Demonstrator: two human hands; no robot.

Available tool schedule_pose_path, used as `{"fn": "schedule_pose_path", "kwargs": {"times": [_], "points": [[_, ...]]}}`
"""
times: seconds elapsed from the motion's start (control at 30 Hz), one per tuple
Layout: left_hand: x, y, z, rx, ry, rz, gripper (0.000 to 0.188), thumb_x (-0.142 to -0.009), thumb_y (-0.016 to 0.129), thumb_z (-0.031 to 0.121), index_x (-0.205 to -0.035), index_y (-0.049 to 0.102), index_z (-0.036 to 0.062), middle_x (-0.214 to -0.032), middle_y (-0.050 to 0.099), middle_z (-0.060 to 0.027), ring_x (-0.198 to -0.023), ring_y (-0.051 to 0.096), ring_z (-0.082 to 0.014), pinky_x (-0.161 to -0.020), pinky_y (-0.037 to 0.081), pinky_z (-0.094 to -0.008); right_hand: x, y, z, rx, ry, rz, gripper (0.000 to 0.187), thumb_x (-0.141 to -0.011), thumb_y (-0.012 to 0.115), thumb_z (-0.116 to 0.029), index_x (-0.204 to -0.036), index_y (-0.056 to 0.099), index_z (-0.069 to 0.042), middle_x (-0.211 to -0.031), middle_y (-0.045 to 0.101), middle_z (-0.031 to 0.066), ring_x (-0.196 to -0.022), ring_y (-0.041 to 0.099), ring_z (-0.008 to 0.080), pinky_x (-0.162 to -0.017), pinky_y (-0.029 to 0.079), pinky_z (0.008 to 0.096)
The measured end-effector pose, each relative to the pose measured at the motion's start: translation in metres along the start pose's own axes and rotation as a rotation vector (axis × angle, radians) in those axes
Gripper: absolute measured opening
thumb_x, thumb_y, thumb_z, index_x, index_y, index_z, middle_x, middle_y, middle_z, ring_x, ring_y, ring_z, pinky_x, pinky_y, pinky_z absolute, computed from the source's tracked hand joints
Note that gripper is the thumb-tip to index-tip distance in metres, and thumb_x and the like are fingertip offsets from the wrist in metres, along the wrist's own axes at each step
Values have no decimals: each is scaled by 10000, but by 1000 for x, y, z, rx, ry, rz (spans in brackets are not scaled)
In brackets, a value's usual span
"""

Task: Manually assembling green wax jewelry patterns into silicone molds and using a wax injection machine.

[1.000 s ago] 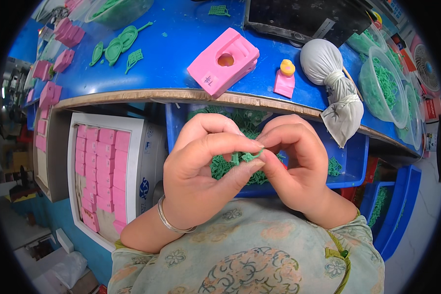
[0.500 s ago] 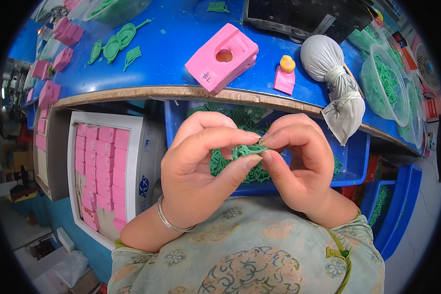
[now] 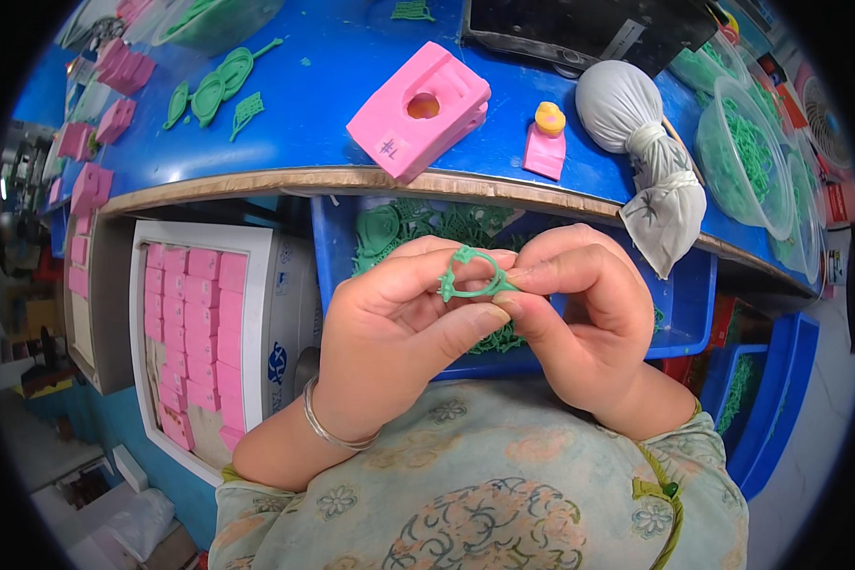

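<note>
A small green ring-shaped piece point(image 3: 446, 287), open in the middle with knobbly bits on its band, is held between both hands above a blue tray point(image 3: 682, 318). My left hand point(image 3: 380, 328) is closed, its thumb and fingers against the ring's side. The thumb and forefinger of my right hand point(image 3: 584, 328) pinch the ring's short stem. Under my hands, the tray holds a heap of green pieces point(image 3: 380, 228), partly hidden by the fingers. Beyond it, a pink mould block point(image 3: 389, 128) with a round hole lies on the blue table point(image 3: 304, 123).
Near the table edge are a small pink block with a yellow top point(image 3: 544, 157) and a tied white cloth pouch point(image 3: 622, 104). Clear bowls point(image 3: 746, 157) of green pieces stand right. A black device point(image 3: 579, 33) sits behind. Left below, a white box point(image 3: 261, 332) holds several pink blocks.
The green ring has been turned, so its round opening now faces up toward view. My left fingers have shifted lower around it. The right hand keeps its pinch.
</note>
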State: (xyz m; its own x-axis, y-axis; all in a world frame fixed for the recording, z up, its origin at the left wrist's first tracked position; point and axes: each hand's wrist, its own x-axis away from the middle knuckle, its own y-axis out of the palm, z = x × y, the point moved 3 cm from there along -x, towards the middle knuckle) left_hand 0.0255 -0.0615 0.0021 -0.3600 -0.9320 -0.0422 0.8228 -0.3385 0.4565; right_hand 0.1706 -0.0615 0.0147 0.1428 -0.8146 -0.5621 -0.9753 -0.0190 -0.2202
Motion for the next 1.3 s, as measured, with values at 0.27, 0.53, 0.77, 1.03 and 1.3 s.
{"fn": "schedule_pose_path", "kwargs": {"times": [0.27,0.53,0.77,1.03,1.3], "points": [[1,-9,2,11,-30,122,131,-816,597,-6,-935,621,-53,-942,590,-100,-839,567,-129,-727,468,-228,-1,0,1,28,-53,-32,163,-701,714,-17,-795,582,-4,-745,574,90,-581,516,136,-469,398,228],[0,-10,1,-13,-22,143,81,-807,607,-7,-873,617,-52,-896,586,-83,-788,548,-102,-686,442,-206,1,4,1,-8,90,-47,166,-708,694,-1,-818,571,0,-757,569,83,-536,471,88,-443,377,203],[-3,-10,3,-69,117,154,105,-773,605,-79,-871,572,-59,-922,540,-107,-816,553,-130,-703,462,-222,0,6,1,12,67,-63,111,-736,653,10,-798,562,-2,-739,567,83,-529,466,100,-441,367,215],[-2,-11,3,-186,219,82,168,-730,627,-116,-856,556,-31,-888,498,-68,-753,509,-88,-636,433,-197,0,10,3,62,117,-139,89,-743,635,-1,-798,565,3,-735,565,104,-564,517,194,-470,402,269],[1,-6,3,-266,201,81,187,-699,678,-92,-836,591,1,-819,480,-19,-633,413,-23,-546,358,-153,0,14,6,70,74,-157,98,-744,597,12,-838,570,3,-763,575,129,-657,572,275,-544,455,327]]}}
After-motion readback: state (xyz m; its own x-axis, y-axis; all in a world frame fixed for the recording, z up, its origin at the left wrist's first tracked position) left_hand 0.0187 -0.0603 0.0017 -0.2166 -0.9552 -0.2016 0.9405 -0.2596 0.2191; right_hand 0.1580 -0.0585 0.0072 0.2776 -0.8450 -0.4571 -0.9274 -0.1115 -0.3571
